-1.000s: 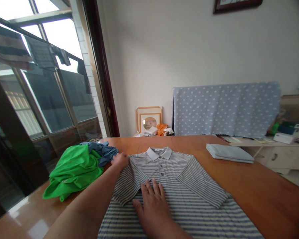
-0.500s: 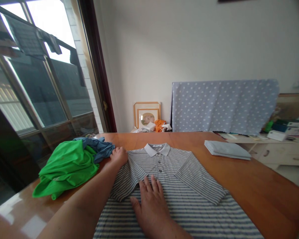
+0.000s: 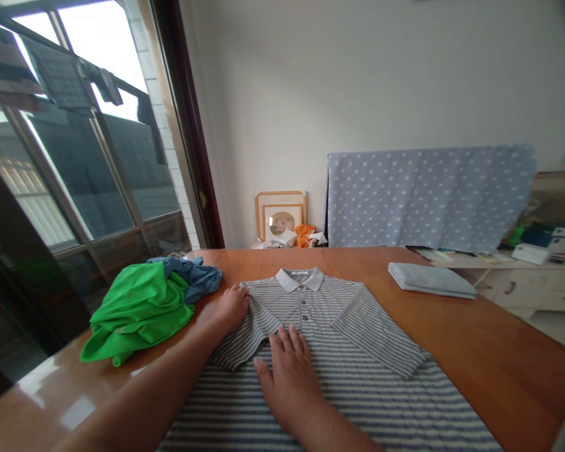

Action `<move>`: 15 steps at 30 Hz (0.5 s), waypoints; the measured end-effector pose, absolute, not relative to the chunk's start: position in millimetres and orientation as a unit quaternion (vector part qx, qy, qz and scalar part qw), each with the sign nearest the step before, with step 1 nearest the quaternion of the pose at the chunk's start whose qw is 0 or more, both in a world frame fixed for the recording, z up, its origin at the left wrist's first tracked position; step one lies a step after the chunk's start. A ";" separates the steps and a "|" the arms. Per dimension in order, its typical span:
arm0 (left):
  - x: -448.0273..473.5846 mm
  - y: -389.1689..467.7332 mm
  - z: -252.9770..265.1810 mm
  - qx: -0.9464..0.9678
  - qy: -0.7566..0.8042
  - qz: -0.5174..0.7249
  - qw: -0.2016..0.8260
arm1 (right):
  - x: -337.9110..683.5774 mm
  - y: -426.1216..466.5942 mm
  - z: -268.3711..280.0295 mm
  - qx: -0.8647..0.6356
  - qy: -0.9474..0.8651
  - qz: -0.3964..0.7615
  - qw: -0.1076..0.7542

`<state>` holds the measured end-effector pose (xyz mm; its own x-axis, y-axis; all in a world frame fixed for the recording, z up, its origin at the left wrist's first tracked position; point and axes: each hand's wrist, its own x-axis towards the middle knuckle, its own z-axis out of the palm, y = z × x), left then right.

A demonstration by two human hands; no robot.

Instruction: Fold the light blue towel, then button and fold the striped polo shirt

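Note:
A grey-and-white striped polo shirt (image 3: 358, 383) with a pale collar lies front up and spread out on the wooden table (image 3: 508, 370). Its short sleeves angle down over the body. My left hand (image 3: 235, 304) is at the shoulder on the shirt's left side in view, fingers curled in on the fabric there. Which fold the fingertips pinch is hidden. Across the chest, below the buttons, my right hand (image 3: 294, 383) rests palm down with its fingers stretched out.
Left of the shirt, a crumpled green garment (image 3: 139, 314) lies against a blue one (image 3: 202, 279). A folded light-grey cloth (image 3: 430, 280) sits at the right. Beyond the table are framed pictures (image 3: 281, 216) and a polka-dot cover (image 3: 428, 198).
My left hand has shifted slightly right and toward me along the shirt's shoulder. My right hand stays flat on the chest. The view has moved a little.

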<state>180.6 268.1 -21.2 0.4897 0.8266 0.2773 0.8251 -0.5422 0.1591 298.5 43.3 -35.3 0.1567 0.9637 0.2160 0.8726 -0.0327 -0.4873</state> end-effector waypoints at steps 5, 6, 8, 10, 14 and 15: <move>183.1 259.1 -10.4 0.878 0.444 0.177 0.005 | 300.7 44.7 -35.8 -0.718 -0.629 0.084 0.286; 185.1 255.6 -7.2 0.888 0.425 0.176 0.012 | 300.7 44.8 -35.7 -0.718 -0.628 0.086 0.289; 190.5 246.6 -1.5 0.913 0.372 0.165 0.033 | 300.5 44.7 -34.8 -0.717 -0.627 0.088 0.291; 196.4 236.6 2.0 0.937 0.312 0.146 0.056 | 300.1 44.4 -33.6 -0.719 -0.626 0.089 0.289; 204.6 224.0 2.2 0.959 0.241 0.126 0.083 | 300.0 43.9 -31.1 -0.721 -0.626 0.093 0.281; 205.3 223.5 1.4 0.960 0.235 0.128 0.086 | 300.2 43.8 -30.7 -0.720 -0.628 0.094 0.280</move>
<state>205.3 223.5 1.4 0.8563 0.4741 0.2050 0.4298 -0.8741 0.2262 300.2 43.8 -30.7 0.1943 0.9570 0.2155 0.8511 -0.0553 -0.5220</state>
